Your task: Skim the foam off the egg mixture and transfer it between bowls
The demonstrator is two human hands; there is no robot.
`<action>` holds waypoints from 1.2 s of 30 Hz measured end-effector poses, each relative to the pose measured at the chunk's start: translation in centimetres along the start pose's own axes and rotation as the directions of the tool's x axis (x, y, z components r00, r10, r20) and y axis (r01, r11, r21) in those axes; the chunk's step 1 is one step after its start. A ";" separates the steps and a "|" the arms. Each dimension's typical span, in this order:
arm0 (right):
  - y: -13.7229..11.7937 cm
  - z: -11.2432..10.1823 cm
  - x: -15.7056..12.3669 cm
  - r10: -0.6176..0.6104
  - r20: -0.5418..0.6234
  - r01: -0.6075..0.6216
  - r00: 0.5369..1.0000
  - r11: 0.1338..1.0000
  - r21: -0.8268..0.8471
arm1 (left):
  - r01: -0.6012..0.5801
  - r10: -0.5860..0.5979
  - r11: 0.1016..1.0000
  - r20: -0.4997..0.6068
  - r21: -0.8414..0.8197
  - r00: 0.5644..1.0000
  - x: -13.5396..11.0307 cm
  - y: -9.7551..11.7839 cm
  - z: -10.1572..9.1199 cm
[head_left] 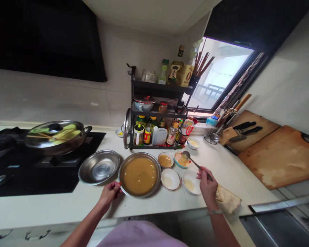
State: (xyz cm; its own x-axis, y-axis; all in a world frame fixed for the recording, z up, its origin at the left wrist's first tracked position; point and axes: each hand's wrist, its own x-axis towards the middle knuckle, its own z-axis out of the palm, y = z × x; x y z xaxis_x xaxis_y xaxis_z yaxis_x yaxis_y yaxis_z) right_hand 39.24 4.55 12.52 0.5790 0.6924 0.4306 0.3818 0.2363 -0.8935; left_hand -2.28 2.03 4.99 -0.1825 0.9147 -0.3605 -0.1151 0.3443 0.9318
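Left hand gripped one soup pan, right hand closed on one spoon, five small bowls on desk

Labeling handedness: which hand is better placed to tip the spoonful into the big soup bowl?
Right, probably. The right hand holds the spoon, its bowl over the small teal bowl beside the soup bowl. The left hand grips the soup bowl's rim.

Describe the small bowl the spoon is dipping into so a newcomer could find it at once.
Start at the black spice rack on the counter. Among the small bowls in front of it, right of the big metal soup bowl, sits the bowl with the pale blue rim. Only it has the spoon held by the right hand.
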 end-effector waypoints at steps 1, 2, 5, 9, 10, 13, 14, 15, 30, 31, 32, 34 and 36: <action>-0.1 -0.2 -0.2 -0.081 0.046 0.082 0.996 0.996 -0.030 | -0.002 0.002 1.000 0.000 0.001 1.000 0.1 -0.1 0.0; -0.3 -0.3 -0.4 -0.163 0.099 0.168 0.982 0.984 -0.052 | -0.004 0.004 1.000 -0.001 0.001 1.000 0.1 -0.2 -0.1; -1.6 -0.3 -1.2 -0.318 0.231 0.339 0.920 0.939 -0.058 | -0.004 0.004 1.000 -0.001 0.003 1.000 0.3 -0.4 -0.1; -3.2 1.0 -3.1 -0.253 0.249 0.251 0.935 0.967 0.041 | -0.008 0.008 1.000 -0.007 0.014 1.000 0.3 -0.4 -0.1; -3.3 1.6 -3.8 -0.201 0.249 0.190 0.947 0.980 0.067 | -0.012 0.012 1.000 -0.008 0.015 1.000 0.2 -0.4 -0.1; -3.1 3.3 -6.0 -0.071 0.304 0.033 0.950 0.991 0.129 | -0.018 0.019 1.000 -0.009 0.010 1.000 0.1 -0.2 0.0; -2.9 3.9 -6.7 -0.041 0.335 -0.007 0.941 0.990 0.140 | -0.018 0.018 1.000 -0.008 0.004 1.000 0.1 -0.2 0.0; -2.6 4.4 -7.5 -0.016 0.352 -0.039 0.936 0.988 0.150 | -0.018 0.018 1.000 -0.007 -0.002 1.000 0.0 -0.2 0.0; -2.1 7.8 -10.4 0.381 0.373 -0.492 0.846 0.827 0.272 | -0.013 0.013 1.000 -0.014 -0.014 1.000 0.0 -0.4 -0.1; -2.1 7.7 -10.1 0.399 0.365 -0.510 0.841 0.810 0.290 | -0.012 0.012 1.000 -0.014 -0.016 1.000 0.0 -0.4 -0.1; -2.0 7.6 -9.9 0.412 0.359 -0.522 0.838 0.796 0.306 | -0.011 0.011 1.000 -0.014 -0.017 1.000 0.0 -0.4 -0.1; -2.0 7.3 -9.6 0.429 0.349 -0.537 0.833 0.779 0.324 | -0.008 0.008 1.000 -0.016 -0.019 1.000 0.0 -0.3 -0.1; -2.1 7.1 -9.3 0.440 0.340 -0.544 0.831 0.770 0.333 | -0.002 0.001 1.000 -0.019 -0.020 1.000 0.0 -0.3 -0.1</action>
State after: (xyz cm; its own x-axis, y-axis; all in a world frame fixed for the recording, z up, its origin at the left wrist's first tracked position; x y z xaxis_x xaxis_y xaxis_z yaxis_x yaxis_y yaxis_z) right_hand 27.95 2.48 9.51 0.4046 0.9111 -0.0790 -0.2609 0.0322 -0.9648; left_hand -2.32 1.95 4.71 -0.2015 0.9109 -0.3601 -0.1342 0.3385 0.9313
